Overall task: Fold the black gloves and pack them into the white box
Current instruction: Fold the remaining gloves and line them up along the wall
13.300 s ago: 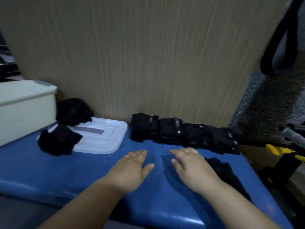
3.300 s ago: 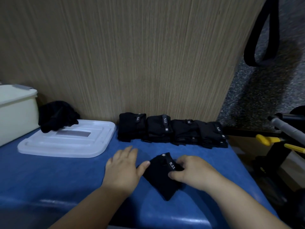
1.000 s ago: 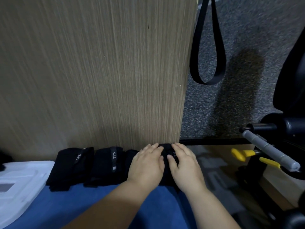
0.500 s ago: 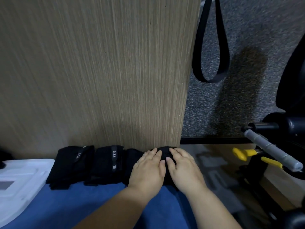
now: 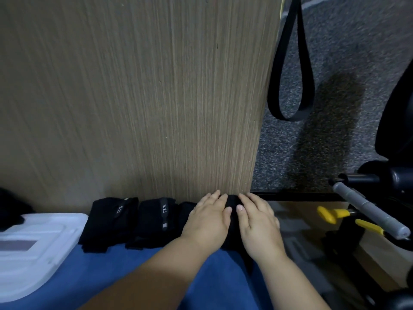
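Nearest, at the bottom of the frame, both forearms cross the blue table [image 5: 134,276]. Just beyond, at lower centre, the left hand [image 5: 207,222] and right hand [image 5: 259,227] lie side by side, fingers flat and unclenched, pressing a folded black glove [image 5: 232,204]. More folded gloves [image 5: 156,220] line up to its left, then a white lid [image 5: 33,242]. A wood panel [image 5: 145,97] rises behind.

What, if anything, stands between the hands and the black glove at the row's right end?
Nothing visible: left hand and right hand lie directly on that glove. The white box is out of view.
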Tool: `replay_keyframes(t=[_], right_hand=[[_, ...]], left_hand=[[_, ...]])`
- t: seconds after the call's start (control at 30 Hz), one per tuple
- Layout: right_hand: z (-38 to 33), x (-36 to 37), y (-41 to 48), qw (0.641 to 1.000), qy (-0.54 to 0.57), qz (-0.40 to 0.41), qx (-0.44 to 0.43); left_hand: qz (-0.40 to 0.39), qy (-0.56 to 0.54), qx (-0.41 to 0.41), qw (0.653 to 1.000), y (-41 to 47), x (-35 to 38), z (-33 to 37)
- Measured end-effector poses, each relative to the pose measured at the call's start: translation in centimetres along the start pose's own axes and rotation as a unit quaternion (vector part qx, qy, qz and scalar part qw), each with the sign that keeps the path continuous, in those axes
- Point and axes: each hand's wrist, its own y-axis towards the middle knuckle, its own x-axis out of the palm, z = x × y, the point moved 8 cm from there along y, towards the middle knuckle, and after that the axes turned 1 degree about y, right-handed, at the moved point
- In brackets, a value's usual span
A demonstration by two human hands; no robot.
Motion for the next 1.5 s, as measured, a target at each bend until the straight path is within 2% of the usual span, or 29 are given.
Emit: replay_keyframes(t=[0.17,0.3,0.4,0.53,0.7,0.83,0.93,1.1,1.27,1.5], right_hand=[[-2.7,-2.6,-0.7,0.997,0.004,0.078,-0.029],[-6.6,-2.3,-1.5,0.994,0.007,0.080,-0.078],[-10.4,-0.7,-2.4,0.993,0.026,0.044,-0.104],[-16.8,3.1,-4.5,0.984,0.077,-0.047,-0.151],[-24.7,9.5,-7.3,0.964,0.126,-0.151,-0.178],[-30.2,15.1,-8.5,0.949,0.165,-0.210,-0.165],[-33.3,19.5,-8.3,0.941,0.189,-0.249,-0.130],[-37.7,24.9,-7.5,0.928,0.227,-0.287,-0.068],[-41.1,28.2,-5.2,0.928,0.261,-0.263,-0.046],[-44.2,32.3,-2.4,0.897,0.324,-0.301,-0.010]], left_hand=[[0.046,-0.014,0.006,0.999,-1.8,-3.3,-1.0],[0.089,-0.023,-0.015,0.996,-4.9,-6.6,-4.0],[0.129,-0.021,-0.040,0.991,-7.5,-8.8,-7.8],[0.185,-0.008,-0.091,0.978,-11.5,-11.8,-14.6],[0.227,-0.009,-0.218,0.949,-17.8,-15.4,-24.1],[0.221,0.002,-0.317,0.922,-21.3,-17.8,-31.3],[0.225,-0.017,-0.351,0.909,-23.3,-19.1,-35.4],[0.224,-0.021,-0.376,0.899,-24.2,-20.1,-40.4],[0.242,-0.091,-0.374,0.891,-23.8,-20.5,-44.4],[0.205,-0.097,-0.358,0.906,-22.0,-19.9,-46.3]])
